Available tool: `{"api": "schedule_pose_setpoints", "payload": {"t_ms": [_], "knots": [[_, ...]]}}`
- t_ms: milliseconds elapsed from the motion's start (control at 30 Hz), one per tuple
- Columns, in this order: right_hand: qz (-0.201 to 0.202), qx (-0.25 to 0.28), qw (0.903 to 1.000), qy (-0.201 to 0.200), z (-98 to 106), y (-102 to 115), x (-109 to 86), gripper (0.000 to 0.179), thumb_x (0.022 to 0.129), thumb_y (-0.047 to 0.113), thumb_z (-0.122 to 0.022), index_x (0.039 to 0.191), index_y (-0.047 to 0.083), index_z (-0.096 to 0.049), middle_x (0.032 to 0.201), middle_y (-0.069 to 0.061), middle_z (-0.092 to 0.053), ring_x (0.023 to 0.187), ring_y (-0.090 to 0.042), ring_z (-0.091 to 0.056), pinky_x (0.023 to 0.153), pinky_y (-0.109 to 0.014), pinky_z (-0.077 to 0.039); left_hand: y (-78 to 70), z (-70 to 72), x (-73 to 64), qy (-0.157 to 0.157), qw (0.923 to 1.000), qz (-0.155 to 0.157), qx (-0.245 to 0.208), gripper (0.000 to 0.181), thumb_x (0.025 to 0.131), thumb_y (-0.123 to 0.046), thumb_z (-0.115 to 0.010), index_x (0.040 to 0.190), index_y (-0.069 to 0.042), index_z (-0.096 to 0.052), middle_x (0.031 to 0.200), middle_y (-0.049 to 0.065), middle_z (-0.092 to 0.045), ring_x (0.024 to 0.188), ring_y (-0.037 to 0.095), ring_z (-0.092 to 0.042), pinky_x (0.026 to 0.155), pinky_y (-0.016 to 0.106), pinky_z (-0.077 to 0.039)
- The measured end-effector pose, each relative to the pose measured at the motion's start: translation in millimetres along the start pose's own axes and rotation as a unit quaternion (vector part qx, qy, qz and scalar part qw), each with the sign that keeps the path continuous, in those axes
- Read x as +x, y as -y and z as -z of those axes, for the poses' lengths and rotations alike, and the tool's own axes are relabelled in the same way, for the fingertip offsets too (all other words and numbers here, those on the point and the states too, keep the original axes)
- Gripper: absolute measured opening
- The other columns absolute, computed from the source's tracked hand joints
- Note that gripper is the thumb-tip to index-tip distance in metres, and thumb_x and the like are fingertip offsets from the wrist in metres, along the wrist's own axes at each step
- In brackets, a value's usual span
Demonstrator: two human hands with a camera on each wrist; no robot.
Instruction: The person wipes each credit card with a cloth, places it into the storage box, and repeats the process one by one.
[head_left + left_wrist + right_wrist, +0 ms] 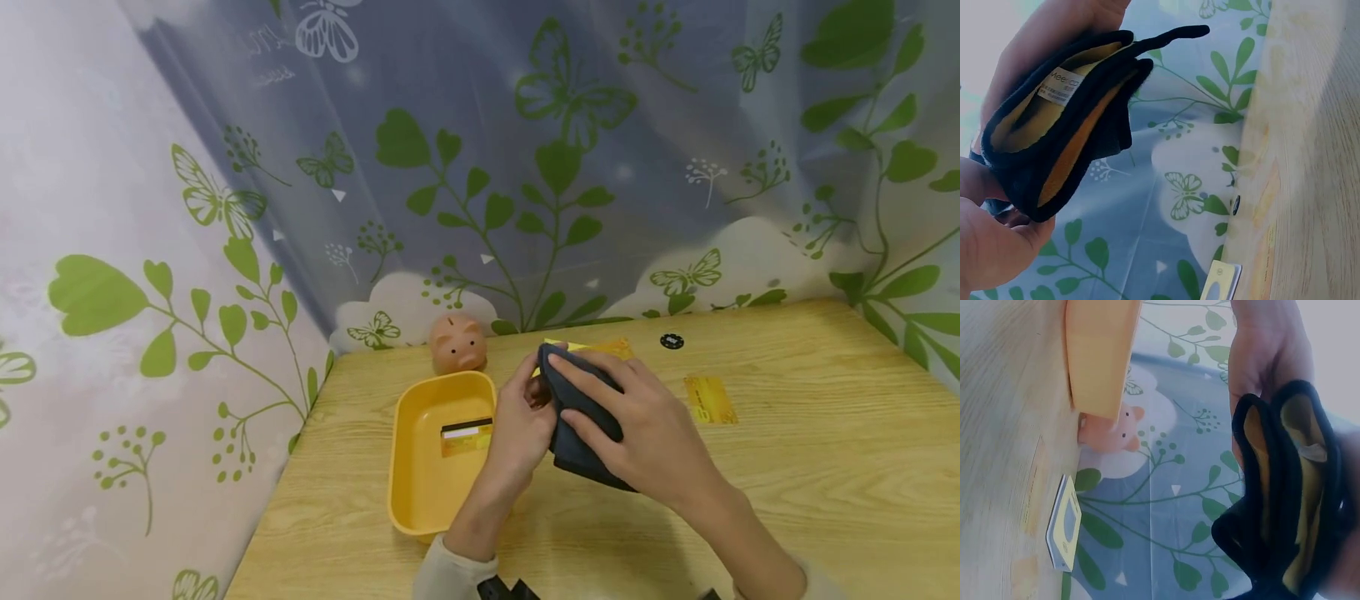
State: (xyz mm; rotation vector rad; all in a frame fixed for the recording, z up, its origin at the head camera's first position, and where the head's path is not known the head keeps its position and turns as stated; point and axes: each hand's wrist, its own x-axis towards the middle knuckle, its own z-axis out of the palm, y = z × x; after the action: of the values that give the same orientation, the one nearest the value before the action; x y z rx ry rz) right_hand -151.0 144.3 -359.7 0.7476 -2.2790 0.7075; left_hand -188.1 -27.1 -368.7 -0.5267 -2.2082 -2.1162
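Note:
A folded dark cloth (pixel 581 462) is held up above the table between both hands. The left wrist view shows its yellow-orange inner side and a white label (pixel 1060 86); its folds gape open at the top. My left hand (pixel 517 429) grips it from the left, partly hidden behind it. From the right, my right hand (pixel 652 429) grips it, with fingers lying across the dark outer face. In the right wrist view the cloth (pixel 1288 487) shows its layered edges, and the near hand is blurred at the right.
Left of the hands stands a yellow bin (pixel 401 467) with a black-striped card (pixel 465 437) inside. Behind it sits a pink piggy bank (pixel 457 346). A black chip (pixel 672 341) and a yellow card (pixel 710 400) lie to the right. Something flat and yellow (pixel 618 347) lies behind the hands.

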Motion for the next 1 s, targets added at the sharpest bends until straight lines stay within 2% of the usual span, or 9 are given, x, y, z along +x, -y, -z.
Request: {"api": "schedule_pose_setpoints", "payload": {"t_ms": [167, 300, 500, 700, 867, 1000], "knots": [[0.015, -0.022, 0.9987, 0.043, 1, 0, -1.2, 0.091, 0.084, 0.039, -0.086, 0.162, 0.029, -0.040, 0.154, -0.012, -0.043, 0.125, -0.035, -0.055, 0.090, -0.053, -0.054, -0.6, 1.2, 0.6, -0.012, 0.9999, 0.003, -0.009, 0.045, 0.102, -0.004, -0.064, 0.143, -0.023, -0.063, 0.113, 0.012, -0.076, 0.090, 0.018, -0.070, 0.074, 0.026, -0.057], [0.033, -0.036, 0.9975, 0.050, 2, 0, -1.2, 0.101, 0.077, 0.026, -0.094, 0.162, 0.024, -0.039, 0.149, -0.017, -0.042, 0.121, -0.038, -0.056, 0.087, -0.053, -0.056, -1.2, 2.8, 0.5, -0.008, 0.9998, 0.003, -0.015, 0.046, 0.102, -0.004, -0.065, 0.144, -0.021, -0.062, 0.118, 0.011, -0.075, 0.094, 0.019, -0.070, 0.076, 0.027, -0.057], [0.038, -0.054, 0.9969, 0.043, 6, -3, -0.9, 0.101, 0.073, 0.012, -0.095, 0.159, 0.025, -0.045, 0.145, -0.017, -0.047, 0.121, -0.039, -0.058, 0.086, -0.053, -0.058, -1.6, 2.6, -0.1, 0.001, 0.9999, -0.006, -0.009, 0.044, 0.104, -0.008, -0.063, 0.146, -0.022, -0.060, 0.119, 0.011, -0.075, 0.090, 0.017, -0.067, 0.074, 0.025, -0.052], [0.037, -0.063, 0.9964, 0.044, 11, -6, -1.1, 0.101, 0.070, 0.007, -0.094, 0.158, 0.025, -0.047, 0.143, -0.017, -0.050, 0.121, -0.039, -0.059, 0.082, -0.052, -0.058, -2.7, 4.5, -0.4, 0.007, 0.9995, -0.024, -0.018, 0.048, 0.104, -0.008, -0.063, 0.149, -0.024, -0.057, 0.120, 0.011, -0.075, 0.098, 0.018, -0.071, 0.086, 0.027, -0.057], [0.034, -0.071, 0.9960, 0.043, 16, -9, -1.6, 0.099, 0.070, 0.003, -0.092, 0.157, 0.025, -0.049, 0.142, -0.017, -0.052, 0.118, -0.040, -0.061, 0.077, -0.051, -0.058, -3.8, 5.4, -0.3, 0.008, 0.9993, -0.027, -0.024, 0.052, 0.103, 0.000, -0.060, 0.149, -0.023, -0.057, 0.106, 0.013, -0.075, 0.085, 0.016, -0.070, 0.084, 0.029, -0.060], [0.022, -0.074, 0.9963, 0.038, 24, -14, -1.1, 0.097, 0.070, 0.002, -0.092, 0.155, 0.027, -0.052, 0.142, -0.016, -0.054, 0.116, -0.041, -0.061, 0.074, -0.052, -0.059, -4.9, 7.3, 0.6, 0.012, 0.9984, -0.027, -0.048, 0.053, 0.102, 0.003, -0.060, 0.150, -0.021, -0.055, 0.095, 0.015, -0.070, 0.080, 0.021, -0.070, 0.081, 0.031, -0.061]]}}
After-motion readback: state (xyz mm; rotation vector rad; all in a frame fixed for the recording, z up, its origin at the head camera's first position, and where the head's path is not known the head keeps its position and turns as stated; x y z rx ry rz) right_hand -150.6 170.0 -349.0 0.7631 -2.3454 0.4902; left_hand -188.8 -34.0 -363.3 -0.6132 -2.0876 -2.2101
